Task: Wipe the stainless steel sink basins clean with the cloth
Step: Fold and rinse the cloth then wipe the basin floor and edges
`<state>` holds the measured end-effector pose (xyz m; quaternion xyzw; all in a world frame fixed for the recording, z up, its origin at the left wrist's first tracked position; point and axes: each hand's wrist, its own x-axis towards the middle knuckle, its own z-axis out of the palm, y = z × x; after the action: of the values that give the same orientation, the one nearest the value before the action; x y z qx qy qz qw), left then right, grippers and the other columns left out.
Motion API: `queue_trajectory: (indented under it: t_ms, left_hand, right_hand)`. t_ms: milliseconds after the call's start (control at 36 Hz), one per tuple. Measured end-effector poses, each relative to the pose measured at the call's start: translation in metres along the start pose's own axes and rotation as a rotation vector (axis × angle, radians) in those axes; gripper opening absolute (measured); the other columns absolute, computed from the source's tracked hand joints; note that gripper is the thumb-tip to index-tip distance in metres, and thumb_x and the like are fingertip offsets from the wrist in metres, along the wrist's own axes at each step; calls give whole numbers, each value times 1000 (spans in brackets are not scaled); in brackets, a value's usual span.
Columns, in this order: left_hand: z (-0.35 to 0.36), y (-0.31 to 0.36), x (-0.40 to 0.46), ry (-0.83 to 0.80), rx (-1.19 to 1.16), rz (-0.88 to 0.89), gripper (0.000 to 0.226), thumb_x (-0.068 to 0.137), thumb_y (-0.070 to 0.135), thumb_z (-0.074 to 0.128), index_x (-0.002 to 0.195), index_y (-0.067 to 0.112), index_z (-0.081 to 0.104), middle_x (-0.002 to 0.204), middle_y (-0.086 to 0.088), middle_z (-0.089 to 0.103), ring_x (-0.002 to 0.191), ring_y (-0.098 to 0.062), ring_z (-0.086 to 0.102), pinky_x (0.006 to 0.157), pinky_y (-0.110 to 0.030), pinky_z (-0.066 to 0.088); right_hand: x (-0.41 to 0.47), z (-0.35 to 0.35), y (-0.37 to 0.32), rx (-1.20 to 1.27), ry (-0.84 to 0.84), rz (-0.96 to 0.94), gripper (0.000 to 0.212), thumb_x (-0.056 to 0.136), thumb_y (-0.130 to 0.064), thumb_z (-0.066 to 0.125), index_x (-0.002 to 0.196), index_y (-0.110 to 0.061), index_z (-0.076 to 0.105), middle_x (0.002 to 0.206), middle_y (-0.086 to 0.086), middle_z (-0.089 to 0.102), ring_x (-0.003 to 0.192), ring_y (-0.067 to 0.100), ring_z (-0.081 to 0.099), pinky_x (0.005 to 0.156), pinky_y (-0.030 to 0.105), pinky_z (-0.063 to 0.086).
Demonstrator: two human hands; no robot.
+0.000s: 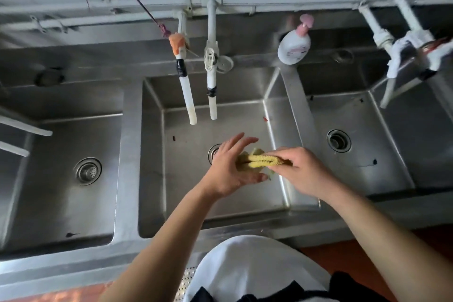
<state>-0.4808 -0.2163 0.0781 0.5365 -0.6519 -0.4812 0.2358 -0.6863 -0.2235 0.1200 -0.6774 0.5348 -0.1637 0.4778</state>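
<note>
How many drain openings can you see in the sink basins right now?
3: one in the left basin, one in the right basin, and one in the middle basin, partly hidden behind the left hand. Further basins past the frame edges may hold more.

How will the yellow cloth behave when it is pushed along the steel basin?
The yellow cloth looks soft and floppy: it lies bunched in folds between the left hand and right hand. It will probably crumple rather than slide flat, so flat pressure seems needed.

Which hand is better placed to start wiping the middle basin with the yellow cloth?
Probably the right hand: it pinches the cloth over the middle basin, while the left hand only rests open-fingered against it.
</note>
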Motion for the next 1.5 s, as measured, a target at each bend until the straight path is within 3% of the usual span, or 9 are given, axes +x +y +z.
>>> queue_trajectory:
  t_ms: [111, 222, 528, 778, 917, 1111, 1250, 1361, 1500]
  left_hand:
    - [-4, 4, 15, -73, 17, -22, 24, 77, 24, 81, 94, 12, 71, 94, -3, 69, 89, -14, 61, 87, -41, 52]
    - [-16, -1, 25, -118, -207, -118, 17, 77, 18, 84, 78, 12, 68, 61, 10, 53, 58, -8, 48, 57, -23, 42]
    - [-11, -23, 18, -173, -908, -263, 35, 80, 5, 74, 113, -2, 65, 104, -12, 71, 92, -23, 69, 80, -30, 56]
    - [13, -27, 4, 181, -792, -476, 6, 92, 14, 68, 97, 12, 71, 88, -5, 66, 82, -20, 64, 62, -45, 60]
    - [41, 2, -6, 419, -639, -473, 14, 92, 20, 65, 83, 24, 75, 82, -3, 73, 83, -29, 70, 78, -45, 61]
    - [66, 34, -29, 177, -835, -436, 25, 95, 53, 48, 93, 47, 73, 113, 4, 70, 103, -6, 68, 87, -31, 58]
    - [65, 27, -36, 122, -903, -539, 44, 97, 55, 47, 118, 22, 68, 130, -17, 57, 113, -26, 64, 92, -41, 55]
    - [55, 25, -37, -17, -937, -526, 40, 99, 54, 40, 91, 43, 77, 95, 11, 76, 86, -1, 71, 95, -39, 50]
    - [47, 16, -29, -174, -880, -544, 47, 100, 53, 36, 133, 28, 58, 124, -1, 69, 119, -10, 60, 106, -43, 44]
  right_hand:
    - [0, -15, -3, -21, 42, 37, 23, 89, -16, 67, 96, -34, 78, 73, -14, 73, 60, 5, 62, 55, 23, 48]
    - [3, -29, 4, 72, 121, 161, 15, 90, -20, 71, 93, -7, 76, 87, 22, 72, 85, 44, 67, 74, 56, 55]
    - [4, -20, 21, 511, 154, 450, 17, 92, -19, 67, 106, -9, 71, 104, 17, 74, 90, 30, 73, 74, 51, 61]
    - [10, 6, 27, 534, 218, 507, 19, 96, -25, 63, 107, -11, 69, 99, 12, 72, 83, 27, 70, 71, 56, 60]
    - [14, 45, 17, 618, 303, 497, 16, 99, -35, 57, 98, -29, 72, 108, 1, 70, 97, 23, 68, 67, 47, 63]
    - [3, 72, 9, 650, 245, 519, 26, 93, -59, 53, 89, -41, 72, 85, -18, 74, 84, 2, 70, 75, 31, 56]
    - [-3, 70, 17, 578, 184, 478, 13, 91, -32, 61, 94, -34, 73, 90, -8, 77, 86, 12, 73, 86, 46, 59]
    - [-6, 68, 25, 561, 217, 525, 23, 94, -8, 58, 98, -26, 72, 93, -1, 77, 96, 23, 71, 86, 48, 59]
    - [-17, 57, 40, 564, 302, 562, 28, 97, -7, 55, 112, -24, 71, 103, 2, 75, 96, 24, 71, 71, 41, 61]
